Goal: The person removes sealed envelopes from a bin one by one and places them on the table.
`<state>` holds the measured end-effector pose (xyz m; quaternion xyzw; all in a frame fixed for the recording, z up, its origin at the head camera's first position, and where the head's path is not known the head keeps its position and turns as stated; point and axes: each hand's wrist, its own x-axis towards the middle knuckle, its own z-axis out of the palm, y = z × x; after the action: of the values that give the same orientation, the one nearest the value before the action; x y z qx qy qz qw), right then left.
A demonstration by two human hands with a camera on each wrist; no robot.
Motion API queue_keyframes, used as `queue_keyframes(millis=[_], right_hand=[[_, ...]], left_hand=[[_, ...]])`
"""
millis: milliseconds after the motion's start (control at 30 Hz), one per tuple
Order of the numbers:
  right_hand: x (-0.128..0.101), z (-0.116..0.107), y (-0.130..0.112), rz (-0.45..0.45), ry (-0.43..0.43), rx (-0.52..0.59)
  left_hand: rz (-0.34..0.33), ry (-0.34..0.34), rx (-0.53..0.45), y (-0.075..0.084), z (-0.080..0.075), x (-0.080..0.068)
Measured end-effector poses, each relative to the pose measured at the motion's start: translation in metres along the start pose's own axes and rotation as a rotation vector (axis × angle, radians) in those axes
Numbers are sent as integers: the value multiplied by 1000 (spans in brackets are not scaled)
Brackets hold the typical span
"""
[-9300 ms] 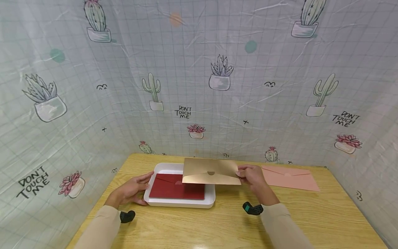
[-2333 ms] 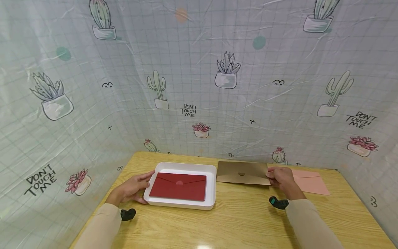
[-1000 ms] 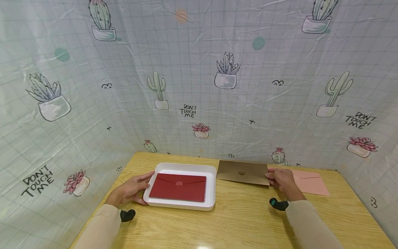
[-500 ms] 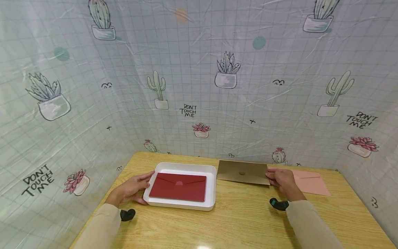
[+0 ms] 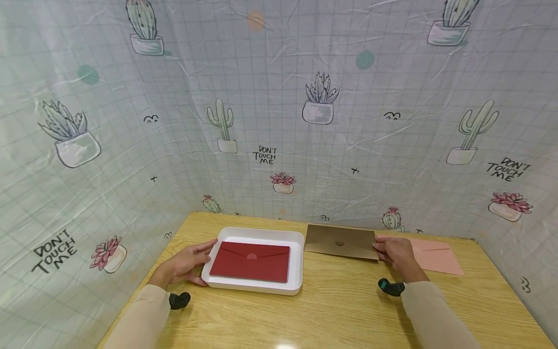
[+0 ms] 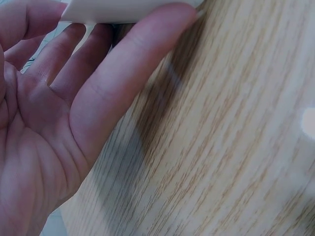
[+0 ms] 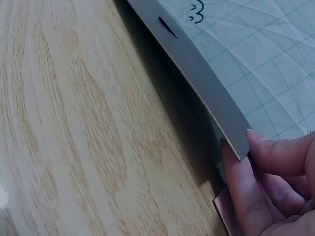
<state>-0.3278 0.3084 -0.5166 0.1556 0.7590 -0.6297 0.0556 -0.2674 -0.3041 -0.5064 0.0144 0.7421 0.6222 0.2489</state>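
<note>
In the head view, a red envelope point(image 5: 250, 261) lies flap side up in a shallow white tray point(image 5: 281, 288). My left hand point(image 5: 185, 264) holds the tray at its left side and front corner. The left wrist view has the thumb and fingers against the tray's white wall point(image 6: 118, 11). To the right, my right hand point(image 5: 396, 252) pinches the right end of a gold envelope point(image 5: 340, 242) between thumb and fingers. The right wrist view shows this end raised off the table, with a dark gap beneath.
A pink envelope point(image 5: 438, 257) lies on the wooden table point(image 5: 331, 310) at the right, partly hidden by my right hand. A cactus-print sheet point(image 5: 279, 121) hangs behind the table and along its sides.
Since the oldest frame, my right hand has moved the gold envelope from over the tray rightward and down beside it. Over the last two seconds, hands and envelopes have hardly shifted.
</note>
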Motion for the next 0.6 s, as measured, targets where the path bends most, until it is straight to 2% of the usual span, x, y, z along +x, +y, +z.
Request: queue_keyframes(millis=[333,600], right_hand=[[0,0,1,11,86,-55],[1,0,2,12,116,-73]], left_hand=[[-6,2,-3,2,1,-1],[-5,2,-7,1,1,0]])
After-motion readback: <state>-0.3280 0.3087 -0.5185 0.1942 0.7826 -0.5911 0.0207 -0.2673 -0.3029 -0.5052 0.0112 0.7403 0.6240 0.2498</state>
